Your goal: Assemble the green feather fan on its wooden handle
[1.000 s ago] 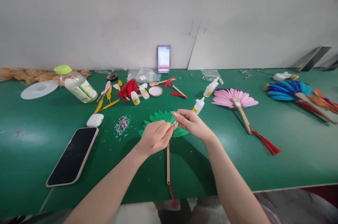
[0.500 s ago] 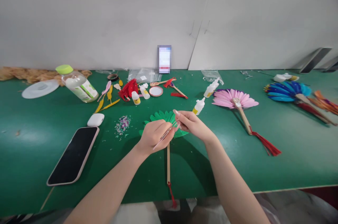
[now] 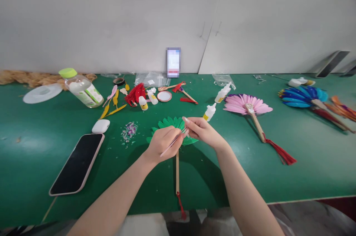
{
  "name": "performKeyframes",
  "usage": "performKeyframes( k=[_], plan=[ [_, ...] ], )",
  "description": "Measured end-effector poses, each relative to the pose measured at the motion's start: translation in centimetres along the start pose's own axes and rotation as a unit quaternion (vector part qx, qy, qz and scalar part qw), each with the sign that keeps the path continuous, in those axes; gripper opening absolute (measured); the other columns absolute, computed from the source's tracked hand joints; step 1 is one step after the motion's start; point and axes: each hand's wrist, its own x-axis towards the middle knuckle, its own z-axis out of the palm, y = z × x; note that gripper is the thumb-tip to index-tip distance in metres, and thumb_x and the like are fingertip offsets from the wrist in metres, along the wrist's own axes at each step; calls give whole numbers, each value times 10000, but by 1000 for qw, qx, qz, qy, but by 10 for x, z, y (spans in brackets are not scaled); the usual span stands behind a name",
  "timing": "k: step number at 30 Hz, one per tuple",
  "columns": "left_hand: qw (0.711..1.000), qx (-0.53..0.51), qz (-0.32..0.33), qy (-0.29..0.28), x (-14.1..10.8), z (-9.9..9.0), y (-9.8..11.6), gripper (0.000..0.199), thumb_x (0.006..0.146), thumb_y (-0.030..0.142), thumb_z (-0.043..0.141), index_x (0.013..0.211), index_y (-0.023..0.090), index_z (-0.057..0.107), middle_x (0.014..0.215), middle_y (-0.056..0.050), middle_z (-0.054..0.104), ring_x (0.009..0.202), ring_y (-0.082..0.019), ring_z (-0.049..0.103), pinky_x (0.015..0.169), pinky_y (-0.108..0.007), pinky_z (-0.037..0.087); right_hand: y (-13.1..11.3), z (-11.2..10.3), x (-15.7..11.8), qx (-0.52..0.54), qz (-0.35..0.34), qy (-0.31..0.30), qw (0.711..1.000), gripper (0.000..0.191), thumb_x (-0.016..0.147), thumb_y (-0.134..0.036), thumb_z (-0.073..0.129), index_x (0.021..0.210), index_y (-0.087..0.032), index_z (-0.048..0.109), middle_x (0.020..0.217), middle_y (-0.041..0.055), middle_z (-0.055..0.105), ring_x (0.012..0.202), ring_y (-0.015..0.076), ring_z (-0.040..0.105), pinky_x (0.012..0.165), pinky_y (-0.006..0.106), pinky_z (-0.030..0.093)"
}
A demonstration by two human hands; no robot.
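Note:
My left hand (image 3: 161,143) is closed around slim pinkish tweezers (image 3: 168,147), whose tips point up and to the right. The fingers of my right hand (image 3: 205,132) are pinched together at those tips; whatever they hold is too small to make out. Both hands hover over a green feather fan (image 3: 167,122) and hide much of its middle. Its wooden handle (image 3: 177,173) runs toward me and ends in a red tassel (image 3: 181,206). Left of the fan lies a small heap of purple and white chips (image 3: 129,132).
Glue bottles (image 3: 209,112) stand behind my right hand. A pink feather fan (image 3: 250,104) and a blue one (image 3: 303,97) lie to the right. At left are a dark phone (image 3: 78,163), a white earphone case (image 3: 101,126) and a green-capped bottle (image 3: 83,89). Red feathers (image 3: 135,94) lie farther back.
The tweezers have tilted very slightly in my left hand. Both hands stay in nearly the same place above the green fan.

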Motion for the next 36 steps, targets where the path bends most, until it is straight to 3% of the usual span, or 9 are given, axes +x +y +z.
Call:
performKeyframes(
  k=[6, 12, 17, 22, 28, 36],
  plan=[
    [1000, 13, -6, -3, -2, 0, -2, 81, 797, 127, 510, 731, 172, 522, 550, 23, 531, 475, -84, 464, 463, -212, 349, -1, -2, -1, 13, -3, -2, 1000, 389, 830, -495, 491, 641, -156, 466, 452, -91, 266, 399, 42, 193, 379, 200, 139],
    [999, 14, -10, -46, -2, 2, -6, 75, 807, 161, 504, 740, 164, 536, 572, 7, 551, 499, -96, 485, 482, -220, 369, 4, -5, 2, 5, -1, 53, 999, 372, 754, -485, 597, 636, -134, 552, 435, -87, 285, 398, 40, 208, 380, 204, 124],
    [1000, 10, -20, 21, -1, -1, -6, 48, 791, 167, 524, 748, 169, 546, 568, 12, 548, 492, -89, 490, 481, -206, 377, 2, -8, 2, 86, -8, 94, 992, 373, 792, -487, 551, 650, -142, 553, 401, -105, 213, 371, 39, 153, 377, 204, 104],
    [995, 11, -62, 77, 3, -4, -8, 88, 797, 146, 520, 715, 170, 540, 548, 23, 505, 475, -75, 444, 470, -197, 368, -20, 5, -10, 168, -36, 28, 985, 367, 837, -463, 495, 622, -165, 510, 369, -102, 220, 353, 41, 128, 377, 196, 129],
    [994, 15, -80, 73, 5, -3, -8, 118, 804, 145, 512, 689, 161, 532, 532, 30, 472, 469, -68, 416, 465, -191, 350, -50, 28, -30, 224, -54, -30, 973, 388, 860, -445, 449, 569, -188, 459, 366, -80, 274, 325, 53, 181, 353, 202, 168],
    [995, 14, -76, 66, 3, -1, -9, 106, 798, 137, 517, 695, 157, 536, 542, 32, 486, 481, -65, 423, 476, -189, 354, -49, 29, -30, 201, -37, -28, 978, 429, 849, -477, 449, 531, -188, 466, 354, -61, 319, 311, 57, 205, 336, 219, 143]
  ],
)
